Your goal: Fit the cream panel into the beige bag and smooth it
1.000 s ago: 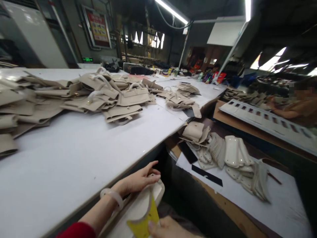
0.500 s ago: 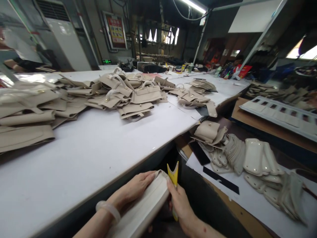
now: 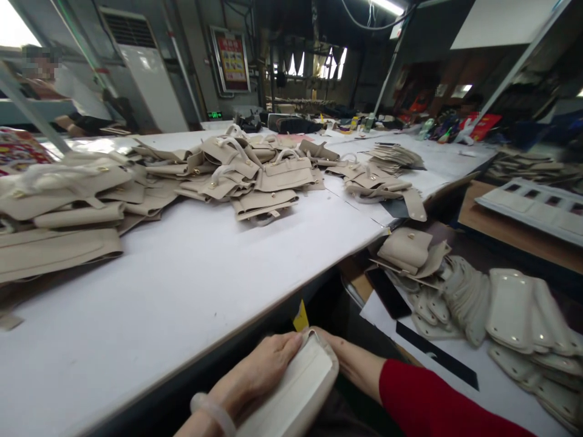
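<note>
At the bottom centre, below the table edge, my left hand (image 3: 259, 376) grips the near side of a cream leather piece (image 3: 296, 394) with a rounded corner, fingers curled over its edge. On the far side of the piece is my right hand (image 3: 350, 364), in a red sleeve; its fingers are mostly hidden behind the piece. Above the piece's corner pokes the tip of a yellow tool (image 3: 300, 317); which hand holds it is hidden. A pale bangle (image 3: 214, 409) sits on my left wrist.
A long white table (image 3: 182, 285) carries heaps of beige bag parts (image 3: 246, 173). To the right, a lower bench (image 3: 455, 364) holds stacked cream panels (image 3: 510, 303) and a dark phone (image 3: 388, 292). A person sits at the far left (image 3: 54, 85).
The view has swung left and down. My right hand went from gripping the piece's near corner with the yellow tool raised to reaching behind the piece; the tool now shows only its tip.
</note>
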Motion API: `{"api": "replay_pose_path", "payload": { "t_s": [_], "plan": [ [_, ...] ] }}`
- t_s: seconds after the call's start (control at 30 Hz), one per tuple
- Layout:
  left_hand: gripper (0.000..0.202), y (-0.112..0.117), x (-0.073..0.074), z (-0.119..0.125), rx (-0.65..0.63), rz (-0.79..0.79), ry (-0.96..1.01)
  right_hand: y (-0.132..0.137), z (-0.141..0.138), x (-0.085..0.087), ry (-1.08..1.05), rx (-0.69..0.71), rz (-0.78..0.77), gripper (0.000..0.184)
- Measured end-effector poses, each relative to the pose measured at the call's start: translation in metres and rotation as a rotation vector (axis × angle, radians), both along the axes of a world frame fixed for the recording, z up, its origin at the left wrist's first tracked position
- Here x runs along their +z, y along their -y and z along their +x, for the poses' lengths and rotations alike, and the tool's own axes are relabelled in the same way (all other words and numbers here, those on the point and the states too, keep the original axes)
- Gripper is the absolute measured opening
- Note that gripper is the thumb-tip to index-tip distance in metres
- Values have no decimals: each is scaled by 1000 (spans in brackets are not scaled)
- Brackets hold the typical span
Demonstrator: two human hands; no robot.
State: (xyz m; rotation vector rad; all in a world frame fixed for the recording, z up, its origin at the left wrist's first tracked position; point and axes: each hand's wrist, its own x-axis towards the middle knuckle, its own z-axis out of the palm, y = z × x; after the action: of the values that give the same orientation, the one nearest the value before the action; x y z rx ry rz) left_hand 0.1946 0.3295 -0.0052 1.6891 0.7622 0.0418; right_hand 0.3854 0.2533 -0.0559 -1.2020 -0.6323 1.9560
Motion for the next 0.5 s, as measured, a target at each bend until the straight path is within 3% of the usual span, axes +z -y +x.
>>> {"api": "replay_pose_path", "payload": {
  "t_s": [0.1,0.23,0.5],
  "plan": [
    [54,0,0,1,7,-19,-10,19,12,17,-52,48,50,56],
    [54,1,4,3,31,-70,-5,21,18,35,-77,112,92,64],
    [52,8,9,8,35,-79,20,32,23,31,32,165,256,62]
  ]
}}
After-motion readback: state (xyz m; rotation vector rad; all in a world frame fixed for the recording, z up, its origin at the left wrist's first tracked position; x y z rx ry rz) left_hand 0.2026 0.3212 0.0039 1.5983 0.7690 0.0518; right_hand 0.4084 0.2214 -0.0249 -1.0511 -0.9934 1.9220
